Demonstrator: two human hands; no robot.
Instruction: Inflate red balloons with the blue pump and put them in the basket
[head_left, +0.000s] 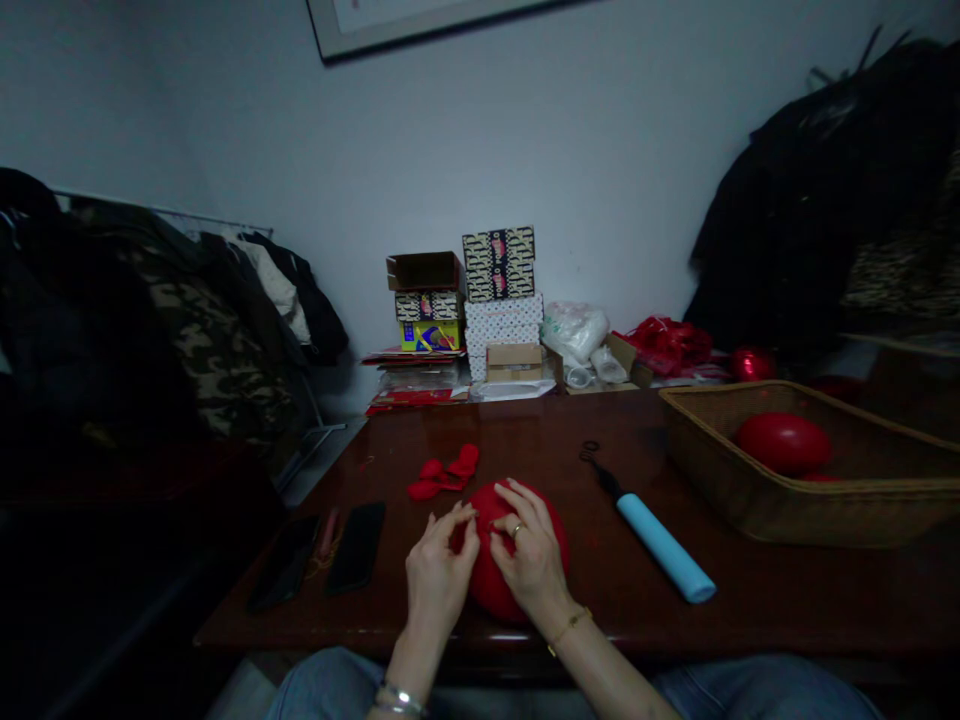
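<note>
Your left hand (442,562), right hand (534,565): fingertips pinched, apparently on neck of red balloon (491,590), at near edge of wooden table (540,430). Loose pinch could leak air; nail pressure could burst it.

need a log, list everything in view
table: one, brown, centre
inflated balloon: one, red, table front
limp balloons: several, red, beyond it
pump: one, blue, table right
phone-like slabs: two, black, table left
stick: one, reddish, between slabs
basket: one, tan, far right
basket balloon: one or more, red, inside
boxes: several, mixed, back centre
plastic: some, whitish, beside boxes
bundle: one, red, beside plastic
ball: one, red, behind basket
clothes: many, mostly dark, sides
frame: one, dark, wall
legs: two, blue denim, bottom
left hand, right hand: two, bare, at balloon
</note>
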